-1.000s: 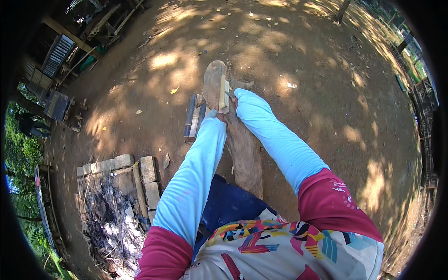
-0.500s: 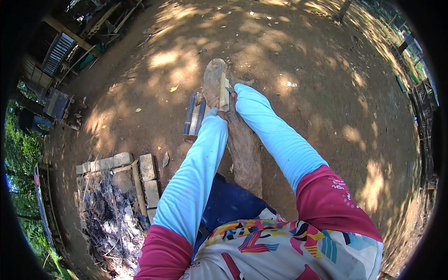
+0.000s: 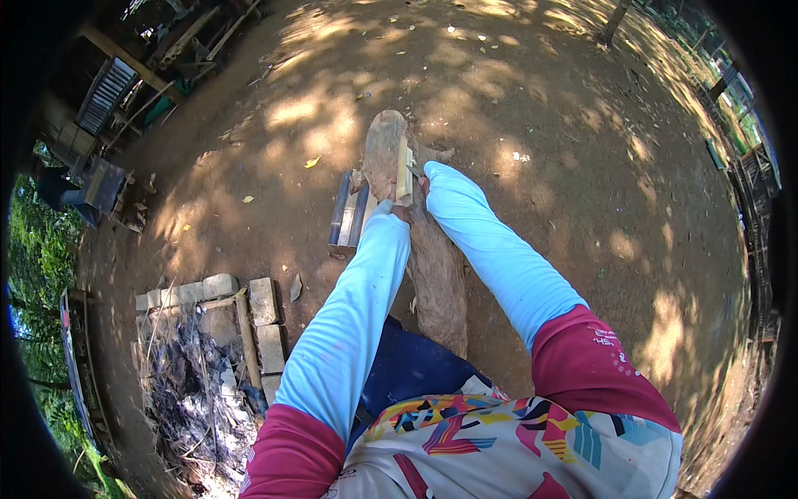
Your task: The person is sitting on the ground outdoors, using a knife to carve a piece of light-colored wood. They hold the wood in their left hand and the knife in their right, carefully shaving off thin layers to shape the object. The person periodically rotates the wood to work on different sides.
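Observation:
A long, weathered log (image 3: 439, 287) lies on the ground in front of me, its far end rounded. Against that far end stands a pale split bamboo piece (image 3: 402, 170). My left hand (image 3: 401, 213) is closed round its near end, fingers partly hidden by the light blue sleeve. On the piece's right side my right hand (image 3: 424, 185) is closed, mostly covered by its sleeve. A short dark blade, seemingly of a knife (image 3: 414, 170), shows between that hand and the bamboo; its handle is hidden. Left of the log lie dark split bamboo lengths (image 3: 342, 218).
At lower left, concrete blocks (image 3: 264, 301) and a wooden pole (image 3: 248, 337) border an ash heap (image 3: 199, 399). A low bench-like stand (image 3: 106, 185) is at far left, with a partly visible person (image 3: 71, 195) beside it. Dry leaves dot the brown dirt ground.
The view has shifted slightly, so the log sits a little lower. The dark blade shows more plainly beside the right hand. The person at far left has changed posture.

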A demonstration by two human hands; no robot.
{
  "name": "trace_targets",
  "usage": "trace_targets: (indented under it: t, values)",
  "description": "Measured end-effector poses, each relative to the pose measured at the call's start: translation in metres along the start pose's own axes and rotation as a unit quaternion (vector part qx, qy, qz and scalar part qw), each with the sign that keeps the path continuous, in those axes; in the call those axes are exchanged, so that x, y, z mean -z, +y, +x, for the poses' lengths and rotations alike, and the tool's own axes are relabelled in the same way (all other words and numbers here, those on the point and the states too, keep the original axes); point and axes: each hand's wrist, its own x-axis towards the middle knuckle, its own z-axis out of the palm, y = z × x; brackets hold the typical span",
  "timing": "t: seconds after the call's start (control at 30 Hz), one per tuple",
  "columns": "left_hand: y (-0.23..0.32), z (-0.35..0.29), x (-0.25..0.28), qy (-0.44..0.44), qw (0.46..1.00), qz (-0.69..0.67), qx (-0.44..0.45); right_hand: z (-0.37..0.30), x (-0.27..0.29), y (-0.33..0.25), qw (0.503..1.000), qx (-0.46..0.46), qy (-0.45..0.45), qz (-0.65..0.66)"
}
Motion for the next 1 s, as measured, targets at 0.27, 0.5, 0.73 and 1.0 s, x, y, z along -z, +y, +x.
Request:
trace_targets:
  t: [0.27,0.5,0.73,1.0]
  values:
    - [0.020,-0.014,0.005,0.001,0.999,0.026,0.018,0.007,-0.013,0.013,1.000,0.002,0.008,0.029]
    - [0.026,-0.013,0.008,-0.014,0.994,-0.027,0.108,0.024,-0.022,0.016,0.994,-0.029,0.044,0.099]
    - [0.017,-0.013,0.011,-0.002,1.000,-0.016,0.014,0.014,-0.001,-0.006,1.000,-0.011,0.028,0.010]
    - [0.015,-0.015,0.010,0.006,1.000,-0.023,-0.009,0.008,0.000,-0.005,1.000,-0.007,0.003,-0.003]
